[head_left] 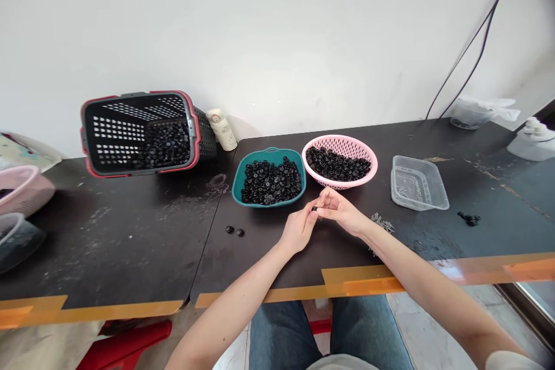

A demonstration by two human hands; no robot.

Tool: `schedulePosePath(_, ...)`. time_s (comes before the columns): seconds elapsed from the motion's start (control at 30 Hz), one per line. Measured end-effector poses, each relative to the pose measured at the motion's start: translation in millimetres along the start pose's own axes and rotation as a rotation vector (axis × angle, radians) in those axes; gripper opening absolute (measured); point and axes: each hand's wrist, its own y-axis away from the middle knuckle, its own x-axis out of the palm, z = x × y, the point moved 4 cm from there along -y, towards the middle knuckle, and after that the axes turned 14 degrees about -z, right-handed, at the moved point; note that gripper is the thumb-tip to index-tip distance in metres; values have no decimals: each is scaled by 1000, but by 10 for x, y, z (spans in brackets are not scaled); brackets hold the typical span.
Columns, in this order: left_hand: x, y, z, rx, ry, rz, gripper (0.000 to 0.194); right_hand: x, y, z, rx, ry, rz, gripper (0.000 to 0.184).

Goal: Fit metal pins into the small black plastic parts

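Observation:
My left hand [299, 229] and my right hand [343, 213] meet just in front of the two middle baskets. Between their fingertips is a small round black part [314, 208], pinched from both sides and mostly covered by the fingers. Beyond my left hand stands a teal basket [238, 188] heaped with black ring-like parts [271, 182]. A pink perforated basket [368, 150], holding more small black parts [336, 165], sits past my right hand. Two loose black round pieces [235, 231] lie left of my hands. Small metal pins [381, 223] are scattered by my right forearm.
A clear plastic tub [427, 203] with some metal pins stands at right, near a small black cluster [469, 219]. On the left, a dark basket with a red rim [196, 127] lies tipped, black parts inside. Beside it leans a cream bottle [222, 130]. Orange tape [359, 282] lines the table edge.

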Motion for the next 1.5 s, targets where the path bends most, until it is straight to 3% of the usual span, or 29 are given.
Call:
schedulePosePath(0.27,-58,-7,-28,111,-184,-131,38,43,22,-61,90,0,-56,27)
schedulePosePath(0.4,-87,-15,-30,144,-202,-182,37,63,36,-71,53,74,-77,35)
schedulePosePath(0.57,-96,-10,-20,169,-194,-199,33,50,42,-108,124,60,-92,31)
schedulePosePath(1.03,-28,-17,67,-93,52,-91,35,48,27,-129,115,45,-119,25)
schedulePosePath(1.27,9,-33,93,-179,220,-104,44,-4,-24,-107,63,57,-36,28)
schedulePosePath(1.4,46,11,27,-101,90,-54,44,-86,-67,-92,61,129,-7,24)
schedulePosePath(1.5,-70,50,-134,5,-86,-186,44,-119,-90,-78,38,215,23,26)
